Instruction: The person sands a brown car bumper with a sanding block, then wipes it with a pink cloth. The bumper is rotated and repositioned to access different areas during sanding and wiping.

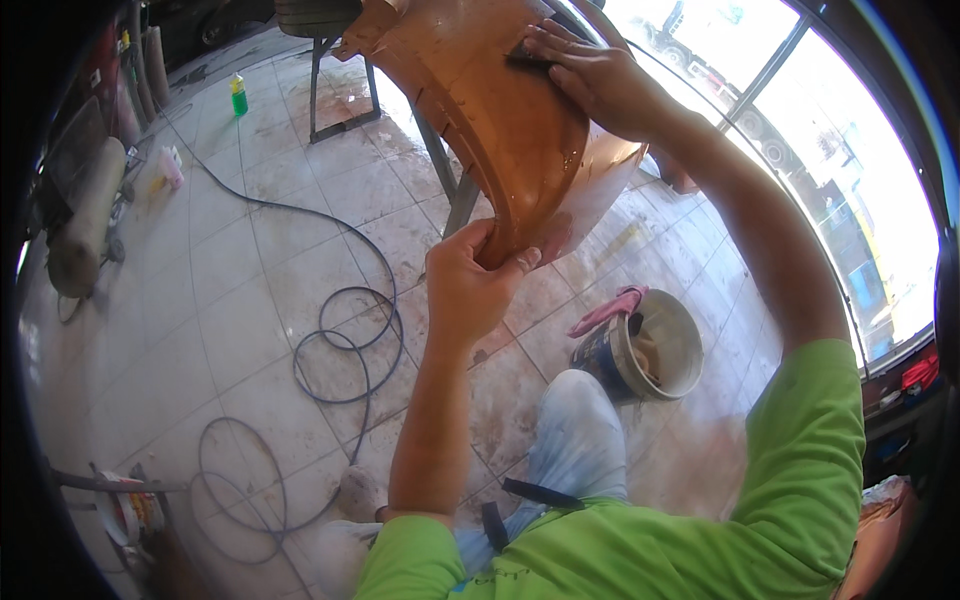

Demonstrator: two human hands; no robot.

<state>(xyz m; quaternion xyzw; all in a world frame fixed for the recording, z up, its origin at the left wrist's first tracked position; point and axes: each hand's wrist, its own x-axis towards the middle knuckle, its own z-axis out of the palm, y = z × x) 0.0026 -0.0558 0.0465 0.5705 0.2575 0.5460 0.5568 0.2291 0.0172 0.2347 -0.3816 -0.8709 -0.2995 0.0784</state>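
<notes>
A glossy, wet orange car bumper (530, 130) rests on a metal stand (445, 165) in front of me, its curved wheel-arch edge toward the left. My left hand (468, 280) grips the bumper's lower end, thumb on the near face and fingers curled behind the edge. Higher up, my right hand (600, 88) lies against the bumper's surface and presses a dark piece of sandpaper (525, 58) to it. Only the edge of that piece shows past the fingers. Drops of water sit on the orange surface near the right wrist.
A bucket (672, 345) with a pink cloth (612, 312) over its rim stands by my knee. A dark hose (385, 260) loops over the tiled floor at left. Farther off stand a green bottle (239, 97) and a beige roll (88, 215). Windows (830, 170) line the right.
</notes>
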